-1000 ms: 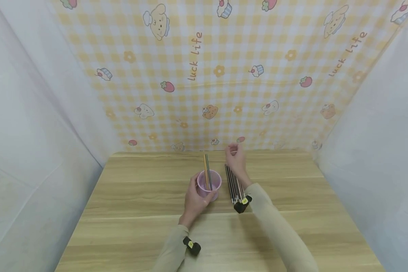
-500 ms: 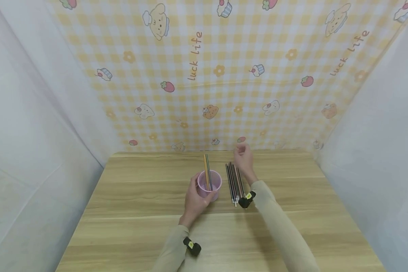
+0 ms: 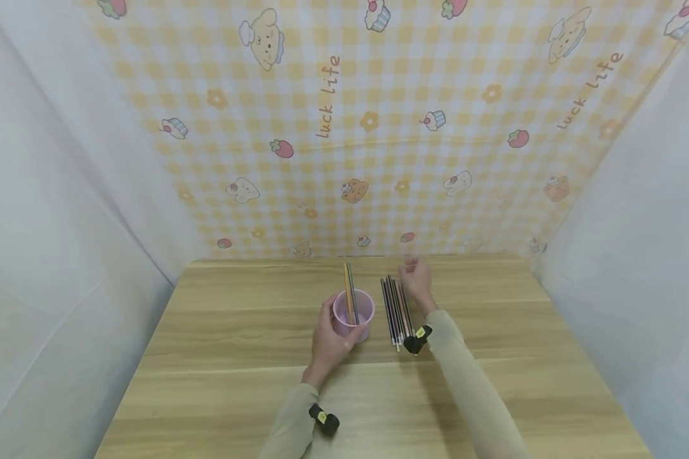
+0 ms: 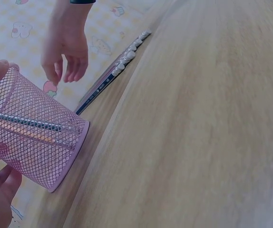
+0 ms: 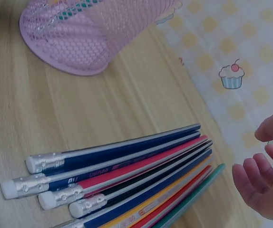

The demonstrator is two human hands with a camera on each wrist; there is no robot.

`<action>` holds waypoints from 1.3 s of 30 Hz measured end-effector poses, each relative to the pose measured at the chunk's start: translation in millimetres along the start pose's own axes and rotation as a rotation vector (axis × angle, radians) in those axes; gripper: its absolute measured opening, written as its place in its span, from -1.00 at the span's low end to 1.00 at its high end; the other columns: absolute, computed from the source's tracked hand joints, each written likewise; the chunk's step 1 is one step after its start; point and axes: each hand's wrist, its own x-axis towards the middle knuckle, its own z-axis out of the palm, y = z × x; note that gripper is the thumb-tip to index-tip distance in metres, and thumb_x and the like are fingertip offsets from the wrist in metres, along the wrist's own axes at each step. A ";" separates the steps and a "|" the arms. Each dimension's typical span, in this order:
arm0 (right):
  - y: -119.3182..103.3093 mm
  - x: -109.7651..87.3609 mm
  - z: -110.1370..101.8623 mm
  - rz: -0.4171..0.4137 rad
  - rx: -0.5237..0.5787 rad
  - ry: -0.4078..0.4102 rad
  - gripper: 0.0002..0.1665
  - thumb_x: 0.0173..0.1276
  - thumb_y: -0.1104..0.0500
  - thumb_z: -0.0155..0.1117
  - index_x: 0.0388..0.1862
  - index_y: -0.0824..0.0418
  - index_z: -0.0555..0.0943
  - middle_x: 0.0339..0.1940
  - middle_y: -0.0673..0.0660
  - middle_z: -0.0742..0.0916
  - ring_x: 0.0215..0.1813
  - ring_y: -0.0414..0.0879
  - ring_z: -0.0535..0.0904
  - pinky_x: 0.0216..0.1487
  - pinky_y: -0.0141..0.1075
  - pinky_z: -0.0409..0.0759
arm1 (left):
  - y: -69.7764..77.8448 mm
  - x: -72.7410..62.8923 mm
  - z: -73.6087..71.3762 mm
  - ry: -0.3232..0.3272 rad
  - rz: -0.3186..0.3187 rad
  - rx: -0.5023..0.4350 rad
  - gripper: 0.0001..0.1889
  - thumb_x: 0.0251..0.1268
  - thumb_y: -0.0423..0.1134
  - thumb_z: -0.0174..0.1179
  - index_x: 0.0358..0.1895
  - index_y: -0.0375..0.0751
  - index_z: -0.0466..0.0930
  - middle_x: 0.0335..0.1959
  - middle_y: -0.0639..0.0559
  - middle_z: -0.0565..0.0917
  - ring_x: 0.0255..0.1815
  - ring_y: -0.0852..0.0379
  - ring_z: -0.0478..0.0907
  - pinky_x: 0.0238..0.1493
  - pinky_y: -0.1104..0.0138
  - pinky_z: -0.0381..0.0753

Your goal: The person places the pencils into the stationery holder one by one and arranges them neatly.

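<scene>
The cup [image 4: 36, 109] is standing upright on the table [image 3: 235, 331], in the left hand [image 3: 328, 341]. That hand is gripping it with the thumb on the near side and fingers wrapping round the left. The cup is pink mesh, and two pencils [image 3: 348, 290], one orange and one green, are leaning inside it, their upper ends showing above the rim.

To the right of the left hand, well apart from it, a row of pencils [image 5: 136, 164] is lying flat and close together. Dark blue ones are lying nearest the cup; pink, black, blue, yellow, red and green are following outward. Their white erasers are pointing toward the person.

The right hand [image 3: 416, 279] is hovering near the far ends of the row, fingers loosely bent, thumb standing apart from them, holding nothing. In the head view it is showing a little blurred.

Behind both hands a yellow-checked cloth [image 3: 298, 115] is hanging, bearing cupcakes, strawberries and "luck life". Light sleeves [image 3: 465, 389] are covering both forearms, and a small black device [image 3: 324, 421] is sitting near each wrist.
</scene>
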 end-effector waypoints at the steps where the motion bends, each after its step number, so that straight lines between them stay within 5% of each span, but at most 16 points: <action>1: 2.1 0.0 0.3 -0.002 -0.007 -0.005 -0.57 0.44 0.19 0.17 0.19 0.39 0.44 0.13 0.43 0.62 0.16 0.28 0.57 0.16 0.08 0.66 | 0.2 -0.3 -0.4 0.003 0.000 0.002 -0.06 -0.05 -0.14 0.58 0.47 -0.04 0.28 0.38 -0.10 0.50 0.36 -0.15 0.49 0.37 -0.06 0.54; 18: 24.8 -0.7 2.7 0.046 -0.197 -0.027 -0.58 0.29 0.30 0.15 0.12 0.45 0.49 0.09 0.44 0.66 0.13 0.28 0.60 0.17 0.11 0.64 | -0.4 -1.3 2.9 0.005 0.023 0.012 -0.06 -0.05 -0.12 0.58 0.46 -0.03 0.28 0.37 -0.10 0.51 0.34 -0.15 0.51 0.35 -0.05 0.56; 23: 26.8 1.2 4.4 0.022 -0.315 0.009 -0.70 0.16 0.37 0.14 -0.10 0.41 0.55 -0.20 0.31 0.68 -0.16 0.14 0.59 -0.14 -0.03 0.66 | -0.1 -1.1 2.8 0.000 0.008 0.009 -0.05 -0.07 -0.14 0.58 0.47 -0.04 0.27 0.38 -0.10 0.50 0.35 -0.15 0.50 0.36 -0.06 0.55; 27: 27.1 3.2 5.3 0.019 -0.341 0.009 -0.94 0.10 0.41 0.13 -0.42 0.31 0.50 -0.47 0.15 0.56 -0.40 0.02 0.47 -0.48 -0.22 0.44 | -0.9 -0.6 2.8 -0.001 0.006 0.008 -0.05 -0.06 -0.14 0.58 0.47 -0.03 0.27 0.38 -0.09 0.50 0.35 -0.14 0.50 0.36 -0.05 0.55; 33: 26.0 3.4 7.3 0.011 -0.371 -0.011 -0.75 0.17 0.38 0.17 -0.55 0.16 0.32 -0.46 0.09 0.43 -0.43 -0.01 0.36 -0.52 -0.26 0.30 | -1.3 -0.3 1.9 0.002 0.016 0.002 -0.05 -0.06 -0.16 0.58 0.47 -0.06 0.28 0.37 -0.10 0.50 0.35 -0.15 0.50 0.36 -0.04 0.55; 39: 23.1 4.6 7.4 0.043 -0.314 -0.060 -0.61 0.08 0.43 0.14 -0.70 0.11 0.21 -0.67 -0.01 0.30 -0.63 -0.13 0.19 -0.68 -0.32 0.20 | -0.3 -0.4 1.0 0.000 0.010 -0.005 -0.06 -0.06 -0.17 0.58 0.46 -0.06 0.28 0.38 -0.11 0.49 0.35 -0.16 0.50 0.35 -0.03 0.56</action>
